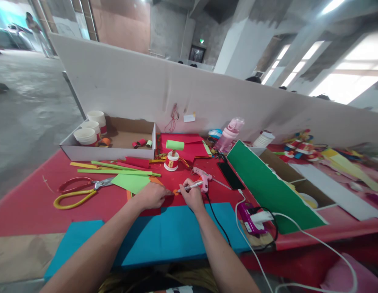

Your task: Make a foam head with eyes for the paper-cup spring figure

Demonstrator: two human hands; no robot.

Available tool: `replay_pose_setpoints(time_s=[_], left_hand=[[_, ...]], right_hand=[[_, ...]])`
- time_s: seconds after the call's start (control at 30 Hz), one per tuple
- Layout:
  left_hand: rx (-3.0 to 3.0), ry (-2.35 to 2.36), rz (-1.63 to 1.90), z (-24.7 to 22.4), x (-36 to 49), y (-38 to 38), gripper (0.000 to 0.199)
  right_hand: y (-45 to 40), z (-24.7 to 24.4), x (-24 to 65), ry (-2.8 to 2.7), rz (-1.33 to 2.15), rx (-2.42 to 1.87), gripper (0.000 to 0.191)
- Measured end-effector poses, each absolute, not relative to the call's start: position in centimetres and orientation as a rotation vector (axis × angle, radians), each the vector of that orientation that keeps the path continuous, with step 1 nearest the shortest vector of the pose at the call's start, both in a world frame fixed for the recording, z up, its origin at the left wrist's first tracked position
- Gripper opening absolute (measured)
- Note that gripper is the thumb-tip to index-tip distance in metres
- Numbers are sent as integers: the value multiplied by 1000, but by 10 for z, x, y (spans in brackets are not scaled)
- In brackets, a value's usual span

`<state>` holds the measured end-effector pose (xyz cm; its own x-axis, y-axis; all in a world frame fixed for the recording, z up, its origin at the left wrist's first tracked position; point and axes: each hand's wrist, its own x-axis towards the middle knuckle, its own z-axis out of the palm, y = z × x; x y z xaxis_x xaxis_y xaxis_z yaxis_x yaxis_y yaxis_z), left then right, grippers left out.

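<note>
My right hand (193, 196) is closed around a white pen (192, 186), its tip slanting down to the left. Below the tip lies a small orange paper piece (176, 192) on the red table cover. My left hand (151, 195) rests at its left, index finger stretched out to the edge of the piece, the other fingers loosely curled. Beside that hand lie a light green paper sheet (131, 183) and some orange paper (155, 180). Just beyond both hands stands a red and white paper cup (171, 162) with a light green paper roll (174, 145) on top.
Large scissors (82, 191) and green paper strips (116, 171) lie left. A pink glue gun (204, 179), black phone (230, 176) and purple power strip (251, 219) with cables are right. Behind stand a cardboard box (108, 153) with cups and a pink bottle (229, 134).
</note>
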<state>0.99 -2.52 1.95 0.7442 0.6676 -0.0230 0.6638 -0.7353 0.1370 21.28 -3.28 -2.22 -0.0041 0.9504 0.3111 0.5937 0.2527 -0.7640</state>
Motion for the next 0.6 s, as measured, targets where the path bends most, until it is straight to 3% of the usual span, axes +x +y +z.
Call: replay_pose_setpoints(time_s=[0.6], left_hand=[[2806, 1090, 40, 23, 11, -27, 50]], right_hand=[[-33, -22, 213, -1709, 588, -1422, 23]])
